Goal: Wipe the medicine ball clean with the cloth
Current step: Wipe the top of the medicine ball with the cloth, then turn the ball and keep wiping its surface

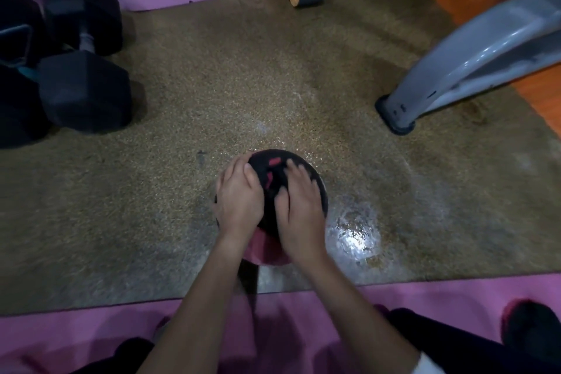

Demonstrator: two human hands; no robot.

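The medicine ball (274,182) sits on the brown mat (182,100) in front of you, and the pink cloth (264,247) shows at its near side. It's probably heavy, firm and apt to roll, so steady it at both flanks. Your left hand (239,194) and right hand (300,209) rest on top, with fingers (291,167) stretched along the curve. Neither visibly holds the cloth.

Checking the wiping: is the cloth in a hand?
No: left hand and right hand rest bare on the medicine ball; the cloth lies at its near side.
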